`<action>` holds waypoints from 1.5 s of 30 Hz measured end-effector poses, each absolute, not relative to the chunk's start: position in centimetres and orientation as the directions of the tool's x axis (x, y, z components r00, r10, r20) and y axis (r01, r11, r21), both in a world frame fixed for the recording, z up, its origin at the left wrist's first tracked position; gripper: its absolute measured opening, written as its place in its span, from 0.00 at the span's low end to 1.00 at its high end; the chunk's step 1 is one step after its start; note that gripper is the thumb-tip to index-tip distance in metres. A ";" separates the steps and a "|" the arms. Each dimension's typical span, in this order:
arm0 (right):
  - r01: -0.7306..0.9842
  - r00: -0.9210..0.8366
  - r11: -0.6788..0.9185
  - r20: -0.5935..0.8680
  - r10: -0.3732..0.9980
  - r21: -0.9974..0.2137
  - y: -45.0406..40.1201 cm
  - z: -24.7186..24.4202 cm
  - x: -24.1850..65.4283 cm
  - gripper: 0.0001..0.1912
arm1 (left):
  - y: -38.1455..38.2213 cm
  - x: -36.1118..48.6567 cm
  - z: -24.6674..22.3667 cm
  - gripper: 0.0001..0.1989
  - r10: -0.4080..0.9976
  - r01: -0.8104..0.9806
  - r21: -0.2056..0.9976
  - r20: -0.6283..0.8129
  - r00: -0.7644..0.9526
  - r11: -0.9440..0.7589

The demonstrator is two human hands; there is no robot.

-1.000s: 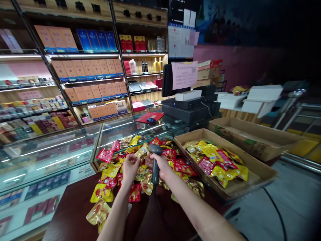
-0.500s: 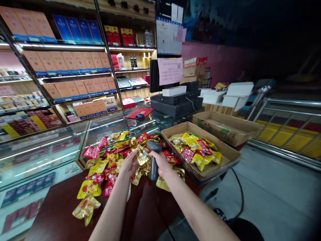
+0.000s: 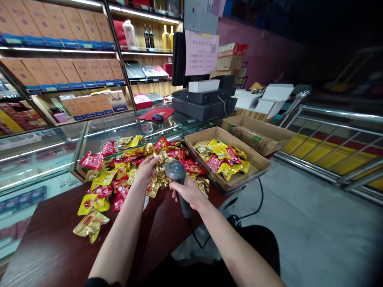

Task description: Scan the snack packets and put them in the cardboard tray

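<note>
My right hand (image 3: 188, 189) is wrapped round the handle of a dark grey barcode scanner (image 3: 176, 172), a small blue light showing on its head. To its left, my left hand (image 3: 147, 169) is closed with its fingertips on a gold foil snack packet (image 3: 162, 159), which the scanner head partly hides. Under and around both hands lies a heap of small red, yellow and gold snack packets (image 3: 121, 169) on the dark brown table (image 3: 60, 227). One gold packet (image 3: 90, 224) rests apart at the near left.
An open cardboard box (image 3: 254, 169) with several packets stands right of the heap, another cardboard box (image 3: 263, 135) behind it. A glass counter (image 3: 101, 129) holds a mouse (image 3: 157, 117) and a monitor (image 3: 178, 59). The scanner's cable (image 3: 196, 239) hangs down. Metal railings (image 3: 338, 113) run at the right.
The view has tilted down and shifted. The scanner has turned its head more upright and come away from the gold packet's side; my left hand stays at the gold packet.
</note>
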State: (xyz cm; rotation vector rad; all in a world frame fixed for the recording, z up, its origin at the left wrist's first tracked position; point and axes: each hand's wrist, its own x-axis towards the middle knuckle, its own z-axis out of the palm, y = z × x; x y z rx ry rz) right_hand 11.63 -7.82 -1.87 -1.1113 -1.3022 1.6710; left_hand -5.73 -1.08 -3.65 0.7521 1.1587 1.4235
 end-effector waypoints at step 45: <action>0.160 -0.363 -0.206 -0.251 0.897 -0.965 -9.4 -3.2 11.6 0.11 | -0.8 -5.4 -4.5 0.17 0.956 -0.326 0.942 -0.168 -0.241 0.083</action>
